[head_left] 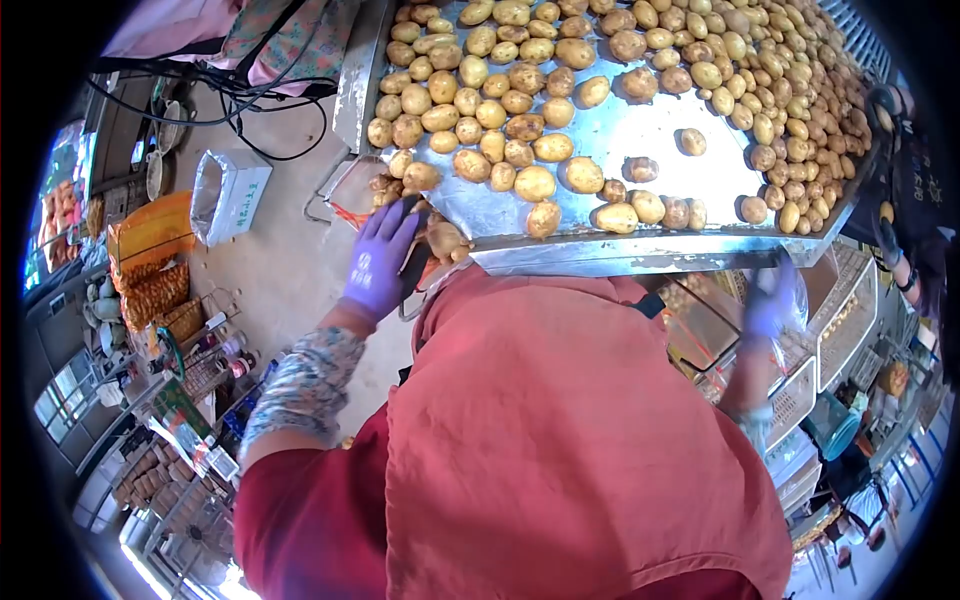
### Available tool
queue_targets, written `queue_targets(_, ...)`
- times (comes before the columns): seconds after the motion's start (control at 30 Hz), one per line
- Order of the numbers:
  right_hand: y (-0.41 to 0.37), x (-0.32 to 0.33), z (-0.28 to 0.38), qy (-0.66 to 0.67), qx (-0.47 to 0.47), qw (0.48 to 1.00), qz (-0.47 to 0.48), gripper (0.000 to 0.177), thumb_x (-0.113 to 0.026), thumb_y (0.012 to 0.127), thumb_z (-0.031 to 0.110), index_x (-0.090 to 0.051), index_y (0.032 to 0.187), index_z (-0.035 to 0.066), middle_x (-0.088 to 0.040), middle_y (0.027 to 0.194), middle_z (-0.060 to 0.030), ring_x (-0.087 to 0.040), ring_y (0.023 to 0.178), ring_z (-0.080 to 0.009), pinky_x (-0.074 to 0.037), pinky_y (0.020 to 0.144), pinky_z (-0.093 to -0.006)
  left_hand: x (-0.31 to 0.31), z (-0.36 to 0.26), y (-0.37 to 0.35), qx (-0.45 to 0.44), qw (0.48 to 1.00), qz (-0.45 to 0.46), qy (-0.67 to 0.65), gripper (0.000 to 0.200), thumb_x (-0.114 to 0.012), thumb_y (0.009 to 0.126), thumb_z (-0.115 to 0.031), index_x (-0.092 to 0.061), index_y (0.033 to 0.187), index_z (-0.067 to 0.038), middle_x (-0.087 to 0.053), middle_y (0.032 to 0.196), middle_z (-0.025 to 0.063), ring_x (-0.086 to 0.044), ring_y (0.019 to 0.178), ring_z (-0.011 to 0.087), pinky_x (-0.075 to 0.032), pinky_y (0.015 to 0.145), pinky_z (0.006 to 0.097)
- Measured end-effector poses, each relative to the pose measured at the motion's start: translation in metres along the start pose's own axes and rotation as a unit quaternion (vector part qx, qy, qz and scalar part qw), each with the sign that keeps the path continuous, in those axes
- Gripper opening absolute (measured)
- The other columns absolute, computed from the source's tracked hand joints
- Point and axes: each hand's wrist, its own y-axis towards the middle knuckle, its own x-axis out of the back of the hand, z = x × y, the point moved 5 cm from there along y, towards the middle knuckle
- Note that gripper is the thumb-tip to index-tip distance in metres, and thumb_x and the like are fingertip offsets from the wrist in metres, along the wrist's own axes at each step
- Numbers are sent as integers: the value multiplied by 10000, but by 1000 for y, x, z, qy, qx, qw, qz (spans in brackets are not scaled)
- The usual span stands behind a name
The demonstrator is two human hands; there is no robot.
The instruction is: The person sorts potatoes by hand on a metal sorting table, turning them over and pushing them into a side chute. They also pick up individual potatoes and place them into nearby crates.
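My left hand [383,248], in a purple glove with a dark palm side, is at the left corner of the metal table [600,258]. Its fingers are stretched out beside several potatoes [446,240] bunched at an opening with orange-red netting [348,214]. Motion blurs my right hand [766,302], also purple-gloved, just below the table's front edge on the right, over the crates; its fingers are smeared. Many yellow-brown potatoes [535,183] lie spread across the table top, packed more densely toward the right.
A white box with a liner [232,197] stands on the floor at left, near orange mesh sacks [150,240]. Black cables [240,100] hang at upper left. Plastic crates [848,318] are stacked at right, close to another person's dark sleeve [915,190].
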Motion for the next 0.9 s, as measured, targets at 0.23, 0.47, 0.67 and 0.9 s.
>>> queue_targets(0.23,25,-77,208,37,219,944,244,421,-688,811,172,-590,1211,82,-596,1195,-162,-571,1092,-332,-427,954,-441,-39,-70,59,-128,989,10,-76,373,-665,819,-169,-605,1171,-63,-591,1223,177,-560,1149,348,-420,990,473)
queue_targets(0.47,34,-85,197,-17,231,943,239,408,-674,833,214,-606,1185,19,-572,1256,-205,-566,1084,-396,-463,941,-472,9,9,41,96,980,-162,-70,345,-676,800,-88,-619,1137,-46,-632,1146,170,-595,1070,368,-469,918,451)
queue_targets(0.67,49,-101,307,178,345,880,274,309,-722,738,97,-642,1033,47,-660,923,-163,-643,814,-367,-518,706,-458,-22,-40,76,16,979,-167,-119,439,-639,819,-79,-576,1252,-36,-585,1277,186,-527,1222,380,-401,1035,455)
queue_targets(0.9,13,-196,350,-99,308,799,507,238,-674,779,186,-759,1000,161,-728,1027,-68,-691,972,-263,-542,751,-441,16,-5,59,153,943,-217,-200,289,-551,951,-27,-589,1236,0,-658,1193,147,-601,1157,262,-457,988,361)
